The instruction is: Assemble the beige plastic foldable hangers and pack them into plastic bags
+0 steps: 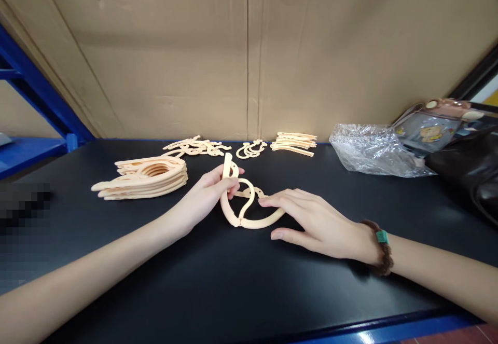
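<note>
A cream plastic folding hanger (257,223) is in the middle of the black table, its curved hook turned inward between the two arms. My left hand (210,191) pinches the hanger's left arm, which is tilted up, between thumb and fingers. Stretched out flat, my right hand (317,222) rests over the end of the right arm, with its thumb apart and toward me. The fingers hide that arm's tip. A brown band with a green piece is on my right wrist.
Stacked folded hangers (146,180) lie at the left. Along the back are loose hanger parts (198,147), several hooks (251,149) and a pile of straight arms (294,142). Clear plastic wrap (373,149) and a dark bag (462,162) occupy the right. Cardboard (175,64) walls the back.
</note>
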Available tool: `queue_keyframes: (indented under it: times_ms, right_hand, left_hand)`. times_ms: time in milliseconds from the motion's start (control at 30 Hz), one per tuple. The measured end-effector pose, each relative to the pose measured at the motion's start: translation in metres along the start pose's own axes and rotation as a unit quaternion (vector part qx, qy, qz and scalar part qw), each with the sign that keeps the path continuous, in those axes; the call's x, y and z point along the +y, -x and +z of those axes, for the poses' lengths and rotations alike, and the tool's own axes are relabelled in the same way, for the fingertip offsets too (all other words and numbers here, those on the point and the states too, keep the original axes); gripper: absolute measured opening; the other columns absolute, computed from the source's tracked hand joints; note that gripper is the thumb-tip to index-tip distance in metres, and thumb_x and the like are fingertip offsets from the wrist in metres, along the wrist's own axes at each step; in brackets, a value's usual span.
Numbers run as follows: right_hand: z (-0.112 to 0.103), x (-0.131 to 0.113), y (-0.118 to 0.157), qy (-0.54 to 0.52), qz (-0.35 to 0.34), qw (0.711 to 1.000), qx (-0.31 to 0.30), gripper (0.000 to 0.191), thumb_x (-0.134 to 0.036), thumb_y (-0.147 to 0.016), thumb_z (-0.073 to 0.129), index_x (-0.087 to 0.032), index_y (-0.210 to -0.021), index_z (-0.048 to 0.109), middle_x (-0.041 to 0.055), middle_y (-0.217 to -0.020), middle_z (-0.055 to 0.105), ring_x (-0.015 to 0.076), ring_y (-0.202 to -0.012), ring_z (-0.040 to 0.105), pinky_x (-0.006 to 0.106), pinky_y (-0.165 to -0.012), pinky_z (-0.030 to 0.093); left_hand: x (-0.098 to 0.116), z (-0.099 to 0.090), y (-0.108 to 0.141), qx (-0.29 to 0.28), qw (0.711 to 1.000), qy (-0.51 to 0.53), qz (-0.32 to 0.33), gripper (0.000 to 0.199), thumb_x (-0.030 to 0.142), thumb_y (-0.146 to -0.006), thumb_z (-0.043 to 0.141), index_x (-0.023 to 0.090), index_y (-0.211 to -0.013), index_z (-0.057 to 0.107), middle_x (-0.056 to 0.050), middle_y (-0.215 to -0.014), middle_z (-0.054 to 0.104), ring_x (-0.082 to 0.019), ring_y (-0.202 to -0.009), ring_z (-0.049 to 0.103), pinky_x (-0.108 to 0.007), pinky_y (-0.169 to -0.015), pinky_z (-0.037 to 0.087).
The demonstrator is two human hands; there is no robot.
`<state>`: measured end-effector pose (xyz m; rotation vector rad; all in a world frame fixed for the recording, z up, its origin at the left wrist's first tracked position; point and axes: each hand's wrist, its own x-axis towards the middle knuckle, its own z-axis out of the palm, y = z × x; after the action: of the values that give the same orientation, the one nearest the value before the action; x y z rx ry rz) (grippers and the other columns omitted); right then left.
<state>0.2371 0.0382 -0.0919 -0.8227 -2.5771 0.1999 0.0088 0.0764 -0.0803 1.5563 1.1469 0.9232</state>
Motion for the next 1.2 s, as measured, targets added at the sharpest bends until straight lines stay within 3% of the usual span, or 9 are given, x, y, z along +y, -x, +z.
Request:
queue_keyframes:
  times_ms: [67, 200, 367, 567, 667, 767, 867, 933, 1200]
  right_hand:
    - [0.000, 0.000, 0.000, 0.002, -0.005, 1.000, -0.002, 0.044, -0.040, -0.094, 0.051, -0.016, -0.131, 0.044, 0.0109, -0.125, 0.058, 0.0221, -0.116, 0.053, 0.039, -0.097, 0.043]
    - [0.001, 0.002, -0.001, 0.026, 0.052, 0.998, 0.027, 0.038, -0.039, -0.096, 0.047, -0.017, -0.127, 0.048, 0.0103, -0.119, 0.061, 0.0220, -0.108, 0.056, 0.041, -0.096, 0.043]
    - [0.000, 0.016, -0.002, 0.042, 0.134, 0.986, 0.089, 0.031, -0.037, -0.099, 0.039, -0.019, -0.119, 0.054, 0.0076, -0.113, 0.064, 0.0218, -0.105, 0.057, 0.041, -0.093, 0.044]
    - [-0.001, 0.025, -0.004, 0.034, 0.028, 0.999, 0.011, 0.032, -0.034, -0.099, 0.040, -0.021, -0.126, 0.054, 0.0070, -0.132, 0.055, 0.0212, -0.124, 0.046, 0.042, -0.104, 0.036]
    - [0.000, 0.026, -0.004, 0.076, 0.059, 0.995, 0.027, 0.027, -0.034, -0.098, 0.045, -0.019, -0.112, 0.063, 0.0071, -0.118, 0.061, 0.0211, -0.111, 0.053, 0.040, -0.098, 0.039]
    - [0.002, 0.027, -0.004, 0.122, 0.120, 0.984, 0.056, 0.025, -0.032, -0.097, 0.046, -0.019, -0.097, 0.067, 0.0062, -0.100, 0.064, 0.0198, -0.094, 0.057, 0.039, -0.090, 0.041]
    - [0.003, 0.029, -0.004, 0.141, 0.135, 0.979, 0.063, 0.021, -0.031, -0.096, 0.050, -0.019, -0.096, 0.067, 0.0050, -0.091, 0.063, 0.0194, -0.088, 0.057, 0.037, -0.085, 0.041]
    - [0.003, 0.029, -0.005, 0.130, 0.130, 0.981, 0.064, 0.021, -0.032, -0.095, 0.050, -0.020, -0.099, 0.066, 0.0037, -0.086, 0.063, 0.0189, -0.086, 0.058, 0.036, -0.084, 0.040]
    - [0.004, 0.030, -0.002, 0.149, 0.129, 0.975, 0.102, 0.029, -0.008, -0.089, 0.041, -0.018, -0.106, 0.063, 0.0076, -0.101, 0.060, 0.0217, -0.094, 0.055, 0.037, -0.081, 0.042]
  left_hand:
    - [-0.002, -0.003, -0.002, -0.017, 0.999, -0.030, 0.023, 0.023, 0.041, -0.085, 0.050, 0.019, -0.082, 0.056, 0.004, -0.060, 0.043, -0.014, -0.060, 0.044, -0.027, -0.061, 0.036]
    - [-0.006, -0.006, -0.002, -0.012, 0.978, -0.201, 0.044, 0.041, 0.054, -0.086, 0.045, 0.021, -0.062, 0.042, 0.004, -0.056, 0.043, -0.014, -0.054, 0.041, -0.027, -0.054, 0.030]
    - [-0.004, -0.007, 0.002, 0.020, 0.920, -0.390, 0.040, 0.034, 0.057, -0.087, 0.044, 0.025, -0.087, 0.054, 0.003, -0.065, 0.060, -0.020, -0.060, 0.056, -0.026, -0.051, 0.028]
    - [-0.007, -0.009, 0.002, 0.051, 0.866, -0.488, 0.093, 0.031, 0.051, -0.089, 0.046, 0.023, -0.092, 0.059, -0.001, -0.084, 0.065, -0.021, -0.073, 0.061, -0.027, -0.053, 0.030]
    - [-0.008, -0.009, 0.002, 0.070, 0.841, -0.523, 0.121, 0.027, 0.044, -0.091, 0.046, 0.021, -0.097, 0.059, -0.003, -0.096, 0.063, -0.021, -0.079, 0.061, -0.026, -0.053, 0.031]
    - [-0.004, -0.008, 0.005, 0.078, 0.817, -0.525, 0.227, 0.027, 0.040, -0.094, 0.041, 0.021, -0.106, 0.057, -0.005, -0.106, 0.061, -0.023, -0.092, 0.059, -0.027, -0.060, 0.037]
    - [0.002, -0.003, 0.012, 0.017, 0.785, -0.515, 0.345, 0.029, 0.040, -0.094, 0.042, 0.020, -0.106, 0.059, -0.007, -0.106, 0.062, -0.023, -0.094, 0.055, -0.031, -0.073, 0.042]
    - [0.004, 0.002, 0.018, -0.039, 0.775, -0.508, 0.374, 0.032, 0.044, -0.092, 0.046, 0.019, -0.106, 0.061, -0.007, -0.103, 0.063, -0.023, -0.091, 0.054, -0.033, -0.080, 0.044]
    - [-0.002, 0.011, 0.021, -0.142, 0.777, -0.498, 0.357, 0.026, 0.039, -0.091, 0.051, 0.019, -0.105, 0.062, -0.005, -0.102, 0.063, -0.022, -0.095, 0.055, -0.040, -0.094, 0.040]
